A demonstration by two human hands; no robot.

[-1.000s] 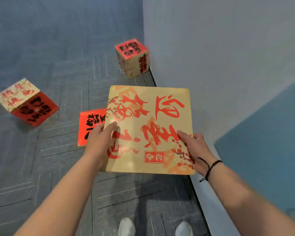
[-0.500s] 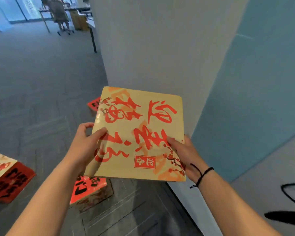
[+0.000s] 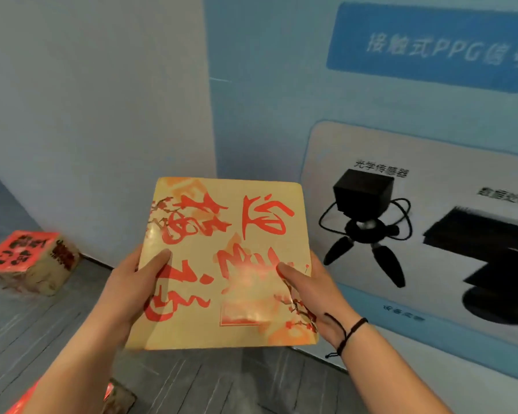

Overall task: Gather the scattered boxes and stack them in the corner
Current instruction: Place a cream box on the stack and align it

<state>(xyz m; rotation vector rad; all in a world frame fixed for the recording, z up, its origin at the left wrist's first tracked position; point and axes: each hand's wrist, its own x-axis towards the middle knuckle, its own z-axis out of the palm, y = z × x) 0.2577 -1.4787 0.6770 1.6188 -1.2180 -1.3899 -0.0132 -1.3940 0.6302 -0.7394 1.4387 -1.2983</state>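
Both hands clamp one gold box [image 3: 222, 264] between them: my left hand [image 3: 129, 288] grips its left edge with the thumb laid over the top face, my right hand [image 3: 314, 294] grips the right edge the same way, a black cord [image 3: 346, 333] round that wrist. I hold the box in the air in front of me, above the grey floor [image 3: 192, 383], its broad printed face turned up toward me and roughly square, near edge low, far edge tilted toward the wall. Farther left, a red-topped box [image 3: 33, 261] sits on the floor against the pale wall [image 3: 96, 115]. Behind, on the right, stands a blue poster panel [image 3: 431, 130].
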